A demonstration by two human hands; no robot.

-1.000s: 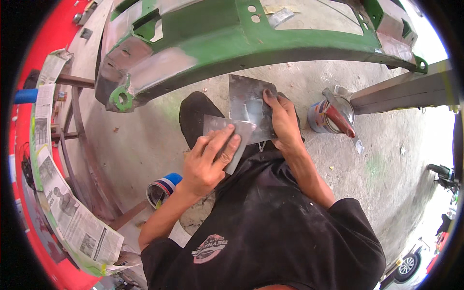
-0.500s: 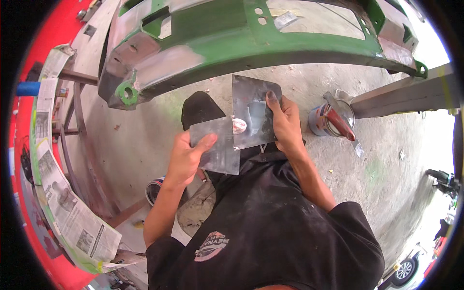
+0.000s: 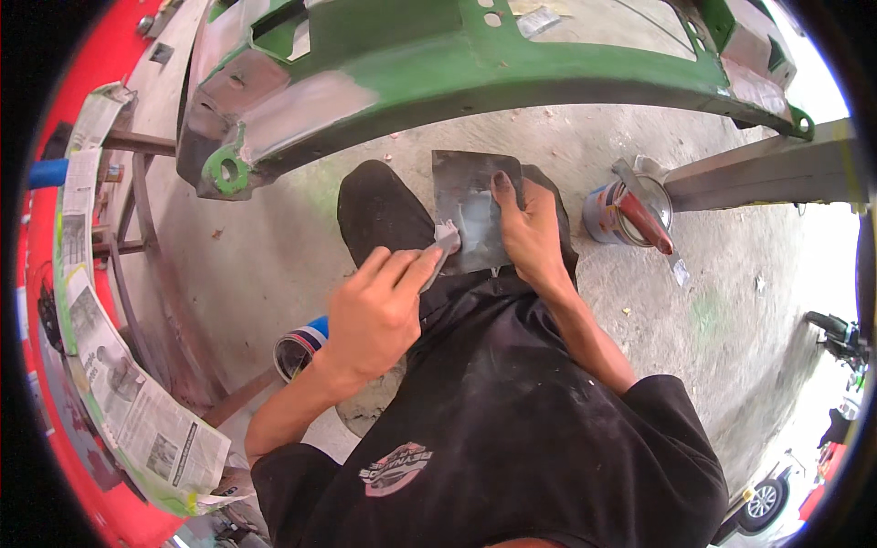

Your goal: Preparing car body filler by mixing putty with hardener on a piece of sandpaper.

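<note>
The left hand has dropped its scraper to the lower-left corner of the metal plate, fingers closed around it; the right hand pinches the plate. Filler may drip if the plate tilts.

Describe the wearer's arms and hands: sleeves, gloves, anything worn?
Both hands are bare: no gloves, rings or watch visible on the left hand or the right hand. Forearms are uncovered. A short black sleeve ends above the right elbow; the left sleeve is the same black shirt, dusted with pale smears, with a small red and white chest emblem.
</note>
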